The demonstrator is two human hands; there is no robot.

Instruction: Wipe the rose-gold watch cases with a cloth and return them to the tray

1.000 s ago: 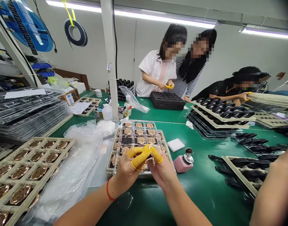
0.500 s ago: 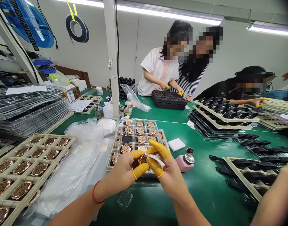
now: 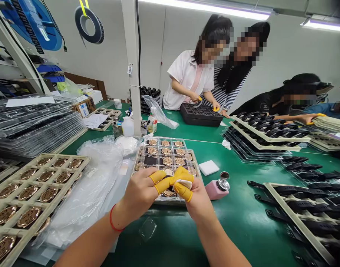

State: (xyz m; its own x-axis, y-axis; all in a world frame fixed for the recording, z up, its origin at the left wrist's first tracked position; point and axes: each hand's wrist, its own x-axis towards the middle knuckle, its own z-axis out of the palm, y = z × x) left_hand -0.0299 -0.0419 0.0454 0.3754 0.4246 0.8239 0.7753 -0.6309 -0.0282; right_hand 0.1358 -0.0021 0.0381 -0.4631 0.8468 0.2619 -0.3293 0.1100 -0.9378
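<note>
One white wipe (image 3: pixel 186 183) sits pinched in the right hand (image 3: pixel 198 194); left hand (image 3: pixel 142 187) curls alongside, its grip unclear.

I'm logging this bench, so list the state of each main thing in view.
White wipe: bunched, partly covered
Right hand: closed on the white wipe
Left hand: fingers bent; grip hidden
Middle tray: holding gold discs; one slot shows only black
White pad: lying flat
Pink bottle: upright
Plastic bag: crumpled
Clear trays at left: stacked
Tape roll: hanging
Ceiling light: lit
</note>
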